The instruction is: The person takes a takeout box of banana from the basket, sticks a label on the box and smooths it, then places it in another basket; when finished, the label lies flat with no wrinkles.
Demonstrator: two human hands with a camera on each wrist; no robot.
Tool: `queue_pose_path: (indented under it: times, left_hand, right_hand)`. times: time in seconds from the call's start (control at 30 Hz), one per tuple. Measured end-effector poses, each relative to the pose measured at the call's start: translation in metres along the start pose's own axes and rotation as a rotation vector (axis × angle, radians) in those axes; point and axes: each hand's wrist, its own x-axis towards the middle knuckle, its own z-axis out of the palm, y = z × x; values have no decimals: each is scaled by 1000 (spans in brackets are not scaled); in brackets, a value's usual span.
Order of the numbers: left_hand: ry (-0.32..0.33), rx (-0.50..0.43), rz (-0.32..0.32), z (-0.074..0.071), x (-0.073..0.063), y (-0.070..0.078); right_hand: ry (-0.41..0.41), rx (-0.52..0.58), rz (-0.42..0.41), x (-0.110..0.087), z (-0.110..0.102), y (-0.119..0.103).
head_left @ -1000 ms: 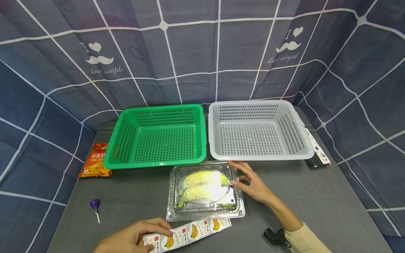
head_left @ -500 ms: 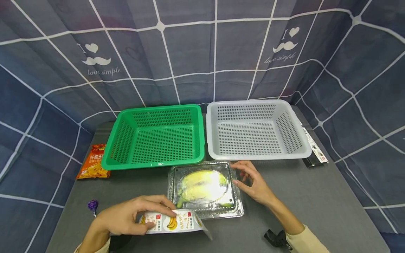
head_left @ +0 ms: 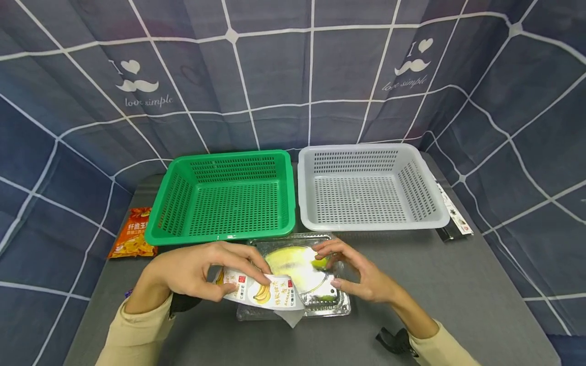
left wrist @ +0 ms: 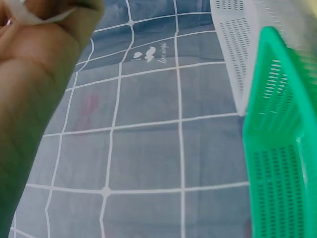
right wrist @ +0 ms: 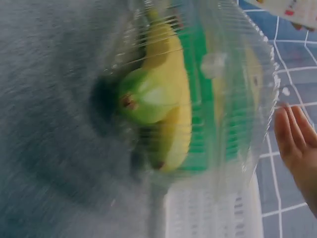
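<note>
My left hand (head_left: 208,269) pinches a white strip of stickers (head_left: 279,294) printed with bananas, over the left part of a clear plastic clamshell box (head_left: 336,306). The strip's free end folds down. Yellow bananas (right wrist: 182,99) and a rounded green fruit (right wrist: 148,99) show through the box in the right wrist view. My right hand (head_left: 366,277) is at the box's right side with fingers loosely bent, fingertips over the lid; whether they touch it I cannot tell. In the left wrist view my left hand (left wrist: 34,54) is cut off at the upper left.
A green basket (head_left: 220,237) and a light grey basket (head_left: 375,225) stand side by side behind the box. An orange snack bag (head_left: 133,234) lies at the left. A narrow black-and-white box (head_left: 455,213) lies beside the grey basket. A checked curtain (head_left: 274,71) surrounds the table.
My left hand has lifted the sticker strip from the table and carried it up and right over the box. My right hand has shifted slightly left, its fingertips now over the lid.
</note>
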Motion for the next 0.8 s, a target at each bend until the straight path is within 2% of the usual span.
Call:
queue_pose_path:
  times: [0.1, 0.17, 0.37, 0.47, 0.7, 0.8]
  left_hand:
    - [-14, -19, -11, -13, 10, 2]
    - [-16, -32, -32, -21, 14, 2]
    - [-26, -73, -143, -39, 20, -4]
    - [-21, -74, -186, -44, 21, -9]
    - [-1, -85, -227, -49, 17, -19]
    - [9, -111, -250, -53, 14, -23]
  right_hand:
    - [-122, 124, 25, 7, 2, -4]
    - [-149, 177, 46, 11, 3, -4]
    - [-123, 289, 87, 18, 5, 0]
    - [-122, 319, 54, 22, 6, 4]
    - [-146, 412, -17, 29, 4, 12]
    - [-142, 417, -54, 30, 2, 14]
